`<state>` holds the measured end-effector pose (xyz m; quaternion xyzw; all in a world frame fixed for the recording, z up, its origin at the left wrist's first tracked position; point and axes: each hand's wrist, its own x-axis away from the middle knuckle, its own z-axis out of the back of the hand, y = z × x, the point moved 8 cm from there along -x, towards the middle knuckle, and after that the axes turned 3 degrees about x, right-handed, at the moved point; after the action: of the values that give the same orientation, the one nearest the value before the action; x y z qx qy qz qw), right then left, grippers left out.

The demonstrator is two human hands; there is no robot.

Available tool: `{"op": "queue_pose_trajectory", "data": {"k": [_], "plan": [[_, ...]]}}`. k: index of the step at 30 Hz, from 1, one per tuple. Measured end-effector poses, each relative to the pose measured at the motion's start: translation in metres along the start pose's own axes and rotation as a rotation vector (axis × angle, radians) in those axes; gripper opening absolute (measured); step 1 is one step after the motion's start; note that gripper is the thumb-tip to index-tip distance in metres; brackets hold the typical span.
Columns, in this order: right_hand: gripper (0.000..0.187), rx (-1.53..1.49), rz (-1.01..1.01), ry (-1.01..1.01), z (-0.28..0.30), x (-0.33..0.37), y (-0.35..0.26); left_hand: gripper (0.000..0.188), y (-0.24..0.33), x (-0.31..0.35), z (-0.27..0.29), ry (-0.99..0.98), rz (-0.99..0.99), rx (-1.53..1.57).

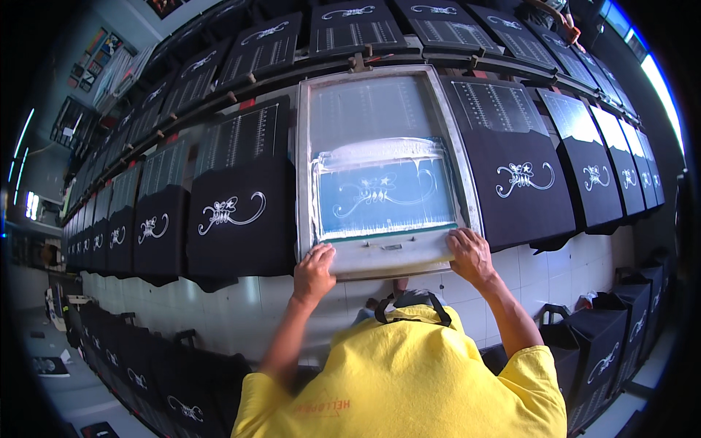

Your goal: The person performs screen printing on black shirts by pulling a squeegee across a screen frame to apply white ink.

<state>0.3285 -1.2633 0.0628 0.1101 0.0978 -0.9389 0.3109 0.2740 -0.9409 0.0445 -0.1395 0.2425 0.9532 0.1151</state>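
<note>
A screen printing frame (365, 253) with a pale rim lies in front of me over one of the boards in the row. Its mesh (332, 201) has a blue area with a curling ornament showing through. Thick white ink (380, 150) stretches in a band across the middle, with thinner streaks down the sides. My left hand (315, 271) grips the near left corner, fingers bent over the rim. At the near right corner, my right hand (471, 255) is closed on the same frame. Whatever lies under the frame is mostly hidden.
Black fabric pieces (230, 212) with white ornaments lie on boards to the left, and another black piece (518, 182) is close on the right. A rail (270, 69) runs behind the frame. More boards stand behind me. Another person's arm (562, 22) shows at the far right.
</note>
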Motion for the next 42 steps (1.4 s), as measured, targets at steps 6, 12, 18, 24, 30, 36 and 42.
{"op": "queue_pose_trajectory", "data": {"k": [6, 12, 18, 24, 30, 36, 42], "plan": [[0.044, 0.013, 0.009, -0.024, -0.013, 0.004, 0.003, 0.041, -0.003, -0.005, 0.001, -0.022, 0.021, 0.001], [0.068, -0.046, -0.055, -0.163, -0.022, 0.023, -0.006, 0.046, 0.004, 0.016, -0.014, -0.176, 0.015, -0.043], [0.083, -0.061, -0.03, -0.192, -0.029, 0.037, -0.006, 0.053, 0.011, 0.03, -0.019, -0.239, 0.02, -0.017], [0.068, -0.176, -0.105, -0.086, -0.009, 0.032, 0.017, 0.058, 0.024, 0.017, 0.009, -0.257, -0.061, 0.092], [0.032, -0.203, -0.6, 0.226, -0.017, 0.038, 0.09, 0.039, -0.099, 0.039, -0.014, 0.188, 0.465, 0.04], [0.024, -0.697, -0.96, 0.305, -0.068, 0.063, 0.131, 0.026, -0.116, 0.027, -0.013, 0.188, 0.627, 0.02], [0.019, -0.857, -1.044, 0.418, -0.081, 0.068, 0.137, 0.035, -0.131, 0.032, -0.013, 0.245, 0.709, 0.139]]}}
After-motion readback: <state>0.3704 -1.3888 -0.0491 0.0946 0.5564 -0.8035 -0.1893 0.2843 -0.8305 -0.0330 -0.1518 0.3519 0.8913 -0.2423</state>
